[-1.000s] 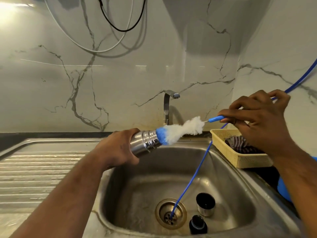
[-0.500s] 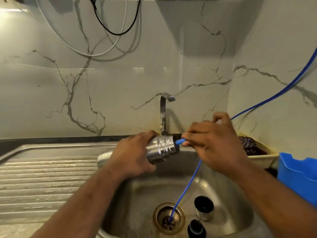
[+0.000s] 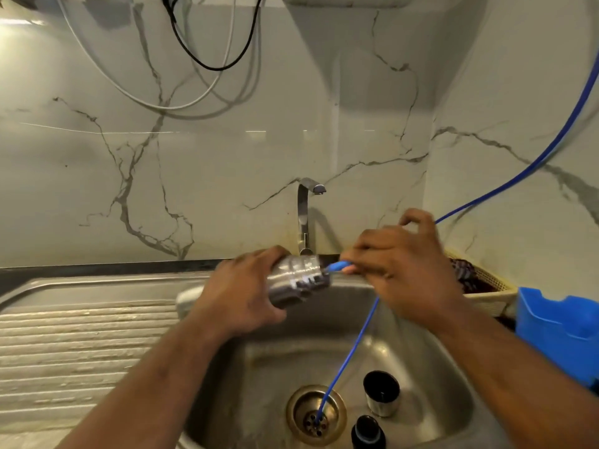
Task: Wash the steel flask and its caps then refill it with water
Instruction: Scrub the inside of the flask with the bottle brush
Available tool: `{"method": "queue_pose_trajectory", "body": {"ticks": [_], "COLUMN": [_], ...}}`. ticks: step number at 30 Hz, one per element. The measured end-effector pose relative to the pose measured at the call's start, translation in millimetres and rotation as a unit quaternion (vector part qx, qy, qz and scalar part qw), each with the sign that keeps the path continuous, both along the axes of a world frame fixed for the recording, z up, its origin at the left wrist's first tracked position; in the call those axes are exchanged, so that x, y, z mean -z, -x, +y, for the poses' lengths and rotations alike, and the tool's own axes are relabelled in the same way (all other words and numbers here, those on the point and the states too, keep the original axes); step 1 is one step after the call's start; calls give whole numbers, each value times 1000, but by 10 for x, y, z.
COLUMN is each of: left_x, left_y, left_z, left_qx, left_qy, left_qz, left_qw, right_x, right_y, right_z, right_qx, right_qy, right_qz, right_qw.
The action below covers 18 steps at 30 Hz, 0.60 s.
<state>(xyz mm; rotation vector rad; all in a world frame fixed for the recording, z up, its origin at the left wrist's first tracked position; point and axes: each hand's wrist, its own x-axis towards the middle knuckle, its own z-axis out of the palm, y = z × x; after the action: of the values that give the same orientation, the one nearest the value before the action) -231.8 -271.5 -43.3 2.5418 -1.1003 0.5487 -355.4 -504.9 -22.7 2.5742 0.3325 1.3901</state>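
My left hand (image 3: 241, 294) grips the steel flask (image 3: 296, 280), held sideways over the sink basin (image 3: 431, 380) with its mouth to the right. My right hand (image 3: 402, 270) pinches the blue handle of a bottle brush (image 3: 338, 266) right at the flask's mouth; the brush head is hidden inside the flask. The flask is motion-blurred. On the basin floor stand a steel cup cap (image 3: 381, 393) with a dark inside and a black inner cap (image 3: 368, 432), right of the drain (image 3: 316, 414).
A thin blue hose (image 3: 350, 351) runs from the upper right down into the drain. The tap (image 3: 306, 215) stands behind the flask. A ribbed draining board (image 3: 81, 345) lies at the left. A yellow basket (image 3: 486, 293) with cloth and a blue plastic container (image 3: 557, 328) sit at the right.
The white brush head went fully into the flask as my right hand pushed left to its mouth. The camera tilted slightly; the flask looks blurred, moving.
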Motion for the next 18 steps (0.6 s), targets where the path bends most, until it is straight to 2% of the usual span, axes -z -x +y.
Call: {"method": "queue_pose_trajectory", "body": {"ticks": [3,7,9,11,14,18], "left_x": [68,15,-29,-32,38,-1], "left_y": [-53,-341,-288,-87,5,-304], "left_z": [15,387,329,94,-59,297], "left_qx": [-10,-87,-74,-27,-1,-74], "left_qy": [8,44,42,-10,-19,20], "left_qz": [26,49,22,-7,19,50], "left_qw": [1000,994,996,1000,1000,996], "right_x": [5,-179,-174,-37,54,-111], "right_y": [-6,167,153,19,-44,121], "right_z": [-1,-443,-366,-113,-13,-418], "right_qx": [5,54,56,17,-13,53], "right_qy": [34,-40,-41,-10,17,-19], "right_qz": [19,-52,-57,-22,8,-60], "right_qw": [999,996,996,1000,1000,997]}}
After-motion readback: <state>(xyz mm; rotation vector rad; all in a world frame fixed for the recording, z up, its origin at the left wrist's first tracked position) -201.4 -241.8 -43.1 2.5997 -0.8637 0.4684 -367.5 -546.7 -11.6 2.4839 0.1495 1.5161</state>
